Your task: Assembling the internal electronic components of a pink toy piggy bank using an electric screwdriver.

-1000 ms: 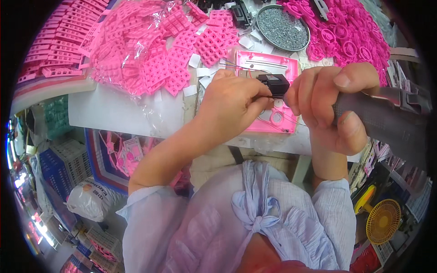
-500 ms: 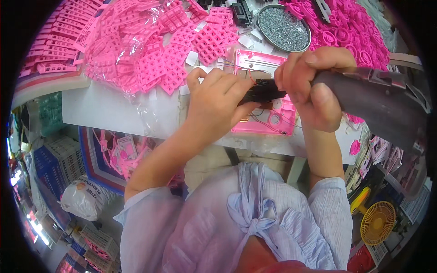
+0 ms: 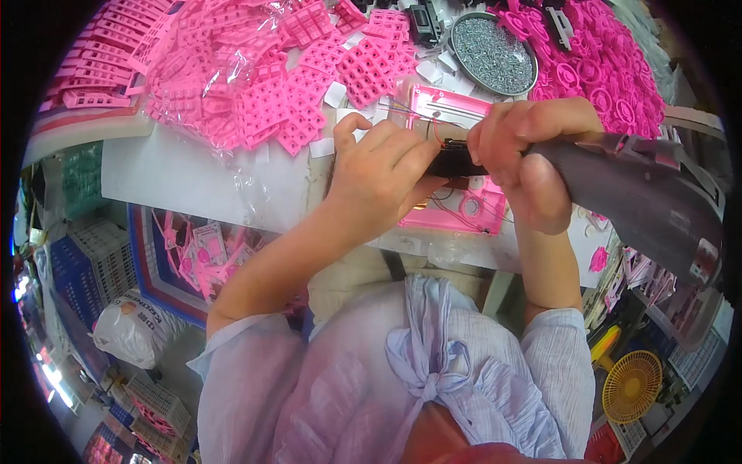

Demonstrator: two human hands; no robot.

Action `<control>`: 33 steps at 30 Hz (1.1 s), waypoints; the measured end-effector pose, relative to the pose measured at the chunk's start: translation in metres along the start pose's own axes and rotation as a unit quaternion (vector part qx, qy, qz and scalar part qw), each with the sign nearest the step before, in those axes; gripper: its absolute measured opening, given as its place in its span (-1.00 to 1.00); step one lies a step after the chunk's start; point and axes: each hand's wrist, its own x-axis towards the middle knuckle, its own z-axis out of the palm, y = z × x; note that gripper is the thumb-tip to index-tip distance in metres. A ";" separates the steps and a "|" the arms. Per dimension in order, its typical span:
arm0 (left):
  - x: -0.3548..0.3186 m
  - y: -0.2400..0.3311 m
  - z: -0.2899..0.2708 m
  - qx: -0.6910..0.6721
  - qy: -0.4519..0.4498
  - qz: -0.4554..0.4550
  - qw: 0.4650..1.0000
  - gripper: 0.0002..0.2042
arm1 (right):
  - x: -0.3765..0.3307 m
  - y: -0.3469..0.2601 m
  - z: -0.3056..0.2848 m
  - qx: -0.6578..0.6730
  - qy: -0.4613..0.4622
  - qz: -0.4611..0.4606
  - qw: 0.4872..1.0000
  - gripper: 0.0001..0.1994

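Note:
My right hand [image 3: 533, 162] is wrapped round a dark, thick-bodied power screwdriver [image 3: 638, 193], which lies nearly level, its front end toward my left hand. My left hand [image 3: 379, 174] is closed, thumb and fingers pinching a small black plastic part [image 3: 454, 162] with thin wires by it. My fingers hide much of that part, and I cannot tell if the screwdriver's tip touches it. Underneath, a shallow pink plastic housing [image 3: 483, 203] lies on the white worktop [image 3: 185, 182], with loose red and dark wires and a round ring moulded in it.
Pink grid-like panels [image 3: 270, 108] are heaped at the back left, partly in clear plastic. A round tray of small screws [image 3: 495, 54] stands at the back, beside piled magenta parts [image 3: 610, 69]. A blue-rimmed bin [image 3: 151, 271] sits below left; a yellow fan [image 3: 632, 387] is low right.
The view has shifted a little. The screwdriver's front end and my right hand sit slightly lower in view. Both hands keep their grips.

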 end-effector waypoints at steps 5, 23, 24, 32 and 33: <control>-0.003 -0.004 0.004 -0.003 0.014 0.035 0.999 -0.57 | 0.004 0.013 -0.004 -0.046 -0.049 -0.011 0.998 -0.69; 0.000 -0.021 0.021 -0.221 0.006 -0.126 0.967 -0.35 | -0.029 0.002 -0.060 -0.483 -0.161 0.027 0.860 -0.61; -0.004 -0.022 0.024 -0.238 0.008 -0.148 0.960 -0.32 | -0.023 0.002 -0.063 -0.475 -0.154 0.047 0.865 -0.64; 0.009 -0.010 0.015 -0.034 -0.049 -0.064 0.996 -0.32 | 0.029 0.012 -0.063 -0.490 -0.195 0.288 0.799 -0.59; 0.010 -0.009 0.014 -0.008 -0.055 -0.054 0.997 -0.34 | 0.029 0.006 -0.057 -0.602 -0.186 0.265 0.730 -0.62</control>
